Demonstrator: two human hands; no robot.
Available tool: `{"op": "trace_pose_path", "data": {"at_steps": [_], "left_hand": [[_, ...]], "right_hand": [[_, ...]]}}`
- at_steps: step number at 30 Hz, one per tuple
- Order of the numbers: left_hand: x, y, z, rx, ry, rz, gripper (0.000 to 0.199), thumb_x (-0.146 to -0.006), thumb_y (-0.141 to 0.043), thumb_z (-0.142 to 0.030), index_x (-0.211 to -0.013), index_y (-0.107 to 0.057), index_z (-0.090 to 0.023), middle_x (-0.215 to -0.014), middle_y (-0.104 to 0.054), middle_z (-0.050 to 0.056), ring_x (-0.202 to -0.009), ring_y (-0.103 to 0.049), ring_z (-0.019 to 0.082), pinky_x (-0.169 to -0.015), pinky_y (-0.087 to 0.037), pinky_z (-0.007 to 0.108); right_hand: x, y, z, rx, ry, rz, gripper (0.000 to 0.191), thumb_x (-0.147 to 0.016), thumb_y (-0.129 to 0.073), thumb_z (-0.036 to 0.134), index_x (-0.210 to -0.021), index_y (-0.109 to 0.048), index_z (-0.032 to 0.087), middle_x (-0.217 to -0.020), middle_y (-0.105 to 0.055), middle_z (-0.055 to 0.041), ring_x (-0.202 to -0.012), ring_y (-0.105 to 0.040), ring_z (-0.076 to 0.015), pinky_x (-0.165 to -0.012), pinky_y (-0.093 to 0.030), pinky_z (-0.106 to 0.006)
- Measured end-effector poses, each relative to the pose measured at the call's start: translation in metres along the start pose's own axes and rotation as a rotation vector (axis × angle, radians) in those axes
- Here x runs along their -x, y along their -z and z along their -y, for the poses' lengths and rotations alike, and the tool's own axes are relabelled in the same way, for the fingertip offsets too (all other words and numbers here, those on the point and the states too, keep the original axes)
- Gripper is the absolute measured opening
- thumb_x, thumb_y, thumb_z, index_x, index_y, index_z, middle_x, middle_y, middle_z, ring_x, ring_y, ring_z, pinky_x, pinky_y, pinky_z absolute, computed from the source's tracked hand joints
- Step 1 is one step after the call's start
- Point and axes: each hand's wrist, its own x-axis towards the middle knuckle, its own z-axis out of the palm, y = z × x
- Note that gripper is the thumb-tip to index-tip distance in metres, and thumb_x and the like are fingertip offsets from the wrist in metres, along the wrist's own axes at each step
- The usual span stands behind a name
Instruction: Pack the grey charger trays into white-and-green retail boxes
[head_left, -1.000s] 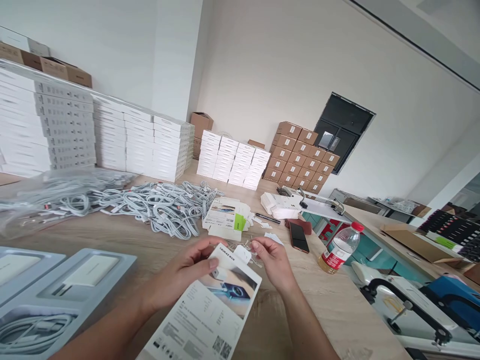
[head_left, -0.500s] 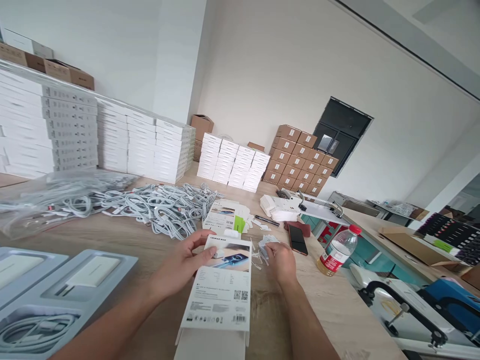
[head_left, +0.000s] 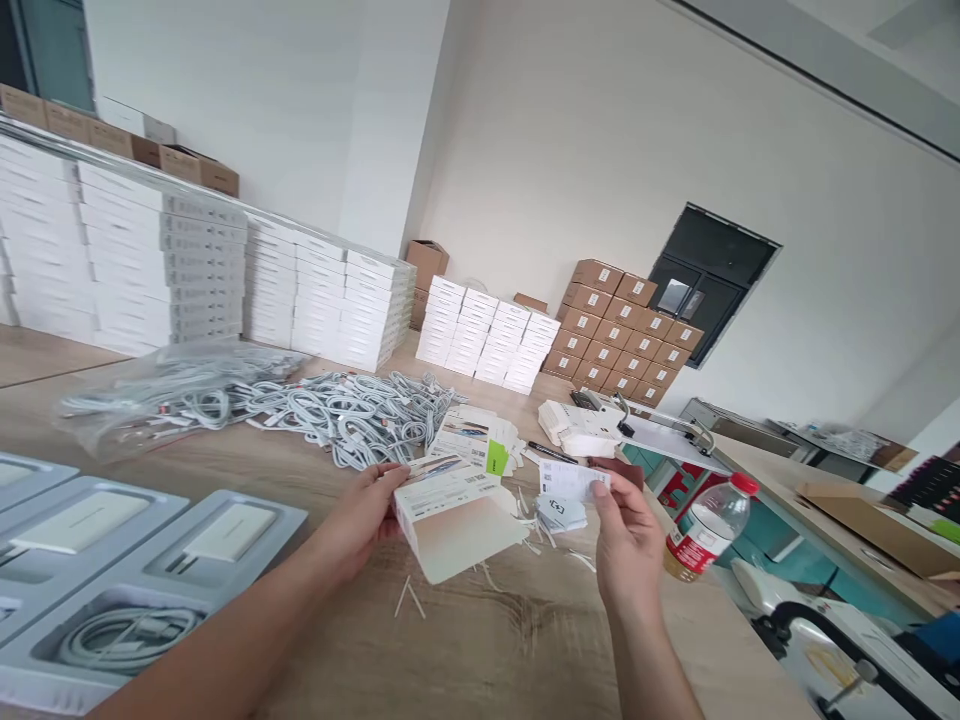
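Left hand and right hand with a printed box and a paper card over a wooden table.
The left hand is closed on the left side of the box, thumb on top; the box is tilted, its plain panel extending towards the lower right, between the two hands. The right hand is nearly closed, thumb and fingers pinching the right end of the card, which lies just beyond a small pile of cards; whether card and pile touch cannot be told. Behind the box lie flattened boxes and, to their left, a heap of cables. Trays with chargers stand at left; a bottle stands right of the right hand.
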Motion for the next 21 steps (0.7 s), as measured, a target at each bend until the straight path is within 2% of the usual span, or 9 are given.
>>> {"op": "trace_pose_path", "data": {"at_steps": [2, 5, 9, 11, 12, 14, 18, 19, 21], "left_hand": [[-0.001, 0.001, 0.001, 0.012, 0.014, -0.001, 0.011, -0.087, -0.062, -0.026, -0.090, -0.058, -0.017, -0.075, -0.072, 0.005, -0.057, -0.065, 0.015, -0.048, -0.055, 0.024], [-0.001, 0.000, 0.001, 0.024, 0.027, -0.005, 0.012, -0.088, -0.062, -0.027, -0.088, -0.060, -0.016, -0.074, -0.073, 0.006, -0.055, -0.065, 0.014, -0.045, -0.054, 0.023], [0.000, -0.002, 0.003, 0.051, 0.043, 0.007, 0.010, -0.087, -0.064, -0.025, -0.087, -0.061, -0.016, -0.072, -0.073, 0.004, -0.054, -0.065, 0.014, -0.043, -0.053, 0.021], [-0.001, -0.002, 0.005, 0.072, 0.054, 0.024, 0.009, -0.087, -0.065, -0.025, -0.086, -0.062, -0.016, -0.071, -0.072, 0.004, -0.053, -0.065, 0.014, -0.042, -0.053, 0.020], [-0.002, -0.002, 0.005, 0.085, 0.061, 0.032, 0.009, -0.087, -0.065, -0.024, -0.086, -0.062, -0.016, -0.070, -0.072, 0.004, -0.053, -0.065, 0.014, -0.042, -0.053, 0.020], [-0.005, -0.002, 0.006, 0.123, 0.073, 0.045, 0.008, -0.086, -0.064, -0.023, -0.087, -0.062, -0.016, -0.071, -0.072, 0.004, -0.052, -0.065, 0.014, -0.041, -0.053, 0.021], [-0.003, -0.004, 0.004, 0.271, 0.067, 0.102, 0.009, -0.087, -0.062, -0.023, -0.092, -0.062, -0.016, -0.075, -0.074, 0.006, -0.056, -0.067, 0.014, -0.044, -0.053, 0.020], [0.001, -0.006, 0.003, 0.319, 0.064, 0.128, 0.010, -0.086, -0.063, -0.024, -0.093, -0.062, -0.016, -0.077, -0.074, 0.006, -0.060, -0.069, 0.015, -0.048, -0.054, 0.021], [0.013, -0.010, 0.001, 0.411, 0.065, 0.195, 0.013, -0.083, -0.066, -0.026, -0.092, -0.062, -0.016, -0.079, -0.074, 0.007, -0.067, -0.072, 0.018, -0.056, -0.056, 0.024]], "right_hand": [[0.012, -0.002, 0.021, -0.119, 0.049, 0.049, 0.019, -0.081, -0.071, 0.035, -0.095, -0.071, 0.023, -0.091, -0.073, -0.0046, -0.084, -0.065, -0.0207, -0.077, -0.050, -0.035], [0.030, -0.007, 0.044, -0.102, 0.246, 0.187, 0.010, -0.084, -0.067, 0.024, -0.092, -0.072, 0.026, -0.094, -0.072, -0.0048, -0.092, -0.065, -0.0227, -0.078, -0.051, -0.037], [0.048, -0.018, 0.055, 0.182, 0.545, 0.562, 0.028, -0.086, -0.058, 0.013, -0.104, -0.071, 0.030, -0.102, -0.070, -0.0062, -0.101, -0.062, -0.0264, -0.087, -0.050, -0.047], [0.053, -0.024, 0.053, 0.298, 0.589, 0.648, 0.038, -0.087, -0.054, 0.013, -0.117, -0.067, 0.032, -0.116, -0.067, -0.0066, -0.112, -0.057, -0.0280, -0.097, -0.044, -0.051], [0.054, -0.026, 0.051, 0.313, 0.582, 0.636, 0.040, -0.088, -0.051, 0.014, -0.122, -0.064, 0.032, -0.122, -0.065, -0.0068, -0.118, -0.054, -0.0284, -0.100, -0.042, -0.053], [0.053, -0.028, 0.044, 0.278, 0.521, 0.514, 0.038, -0.092, -0.047, 0.019, -0.125, -0.062, 0.030, -0.129, -0.061, -0.0079, -0.123, -0.051, -0.0284, -0.104, -0.039, -0.053], [0.043, -0.021, 0.019, 0.181, 0.231, 0.169, 0.026, -0.093, -0.051, 0.033, -0.109, -0.067, 0.023, -0.121, -0.064, -0.0103, -0.119, -0.055, -0.0288, -0.103, -0.039, -0.050], [0.041, -0.020, 0.011, 0.174, 0.158, 0.145, 0.026, -0.091, -0.054, 0.037, -0.106, -0.068, 0.021, -0.117, -0.066, -0.0107, -0.115, -0.057, -0.0290, -0.101, -0.040, -0.049], [0.041, -0.023, -0.008, 0.187, 0.100, 0.215, 0.029, -0.087, -0.059, 0.043, -0.102, -0.069, 0.020, -0.110, -0.069, -0.0107, -0.108, -0.060, -0.0289, -0.095, -0.045, -0.047]]}}
